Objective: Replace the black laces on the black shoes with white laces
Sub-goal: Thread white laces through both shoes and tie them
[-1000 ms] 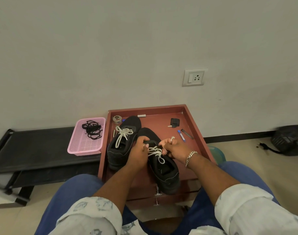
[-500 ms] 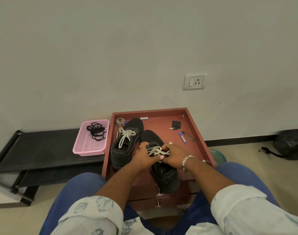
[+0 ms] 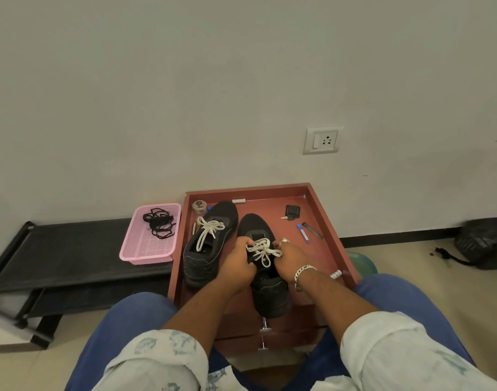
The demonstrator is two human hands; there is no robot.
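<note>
As your hands closed in since a second before, left hand (image 3: pixel 239 259) and right hand (image 3: pixel 289 256) pinched the white lace (image 3: pixel 262 251) on the right shoe (image 3: pixel 265 266). Bow looked nearly tied; left shoe (image 3: pixel 210 244) already laced.

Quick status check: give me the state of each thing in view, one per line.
Left shoe: white lace threaded and tied in a bow.
Right shoe: white lace threaded, bow being worked.
Left hand: pinches the right shoe's white lace.
Right hand: pinches the same lace.
Black laces: removed, piled in pink basket.
</note>
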